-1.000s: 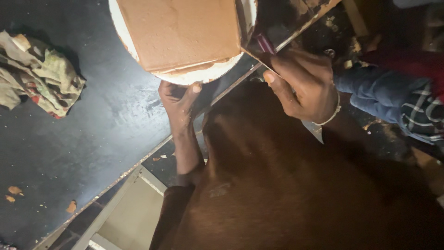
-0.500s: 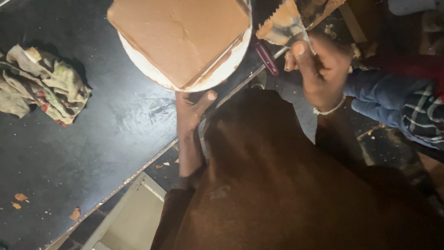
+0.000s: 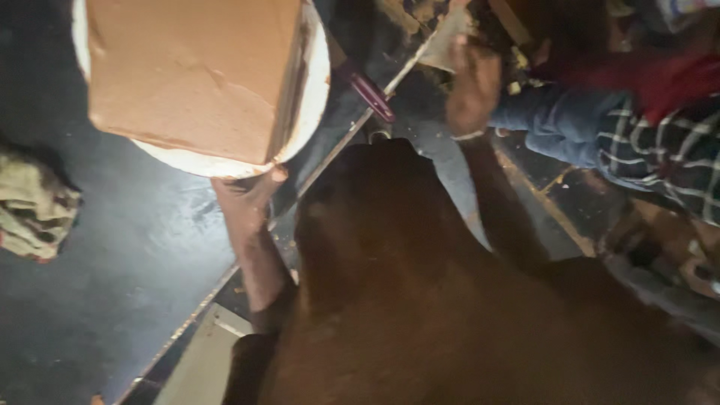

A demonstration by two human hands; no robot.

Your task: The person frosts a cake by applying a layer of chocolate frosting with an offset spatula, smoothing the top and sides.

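Observation:
A square brown cake (image 3: 191, 71) stands on a white round board (image 3: 315, 82) on the dark table (image 3: 112, 300). My left hand (image 3: 247, 199) grips the board's near rim from below, thumb on the edge. My right hand (image 3: 472, 82) is raised at the upper right, beyond the table's edge. It is blurred, with its fingers curled on a pale flat scraper (image 3: 450, 34). A maroon-handled tool (image 3: 367, 90) lies by the table edge between my hands. My dark brown top fills the lower middle.
A crumpled rag (image 3: 34, 210) lies on the table at the left. Another person's blue and plaid sleeve (image 3: 600, 135) reaches in from the right, with red cloth above it. A pale box edge (image 3: 202, 360) sits below the table's rim.
The view has shifted, so the cake and board now sit further left and nearer. My right hand has moved up and away from the cake with the scraper. My left hand stays on the rim.

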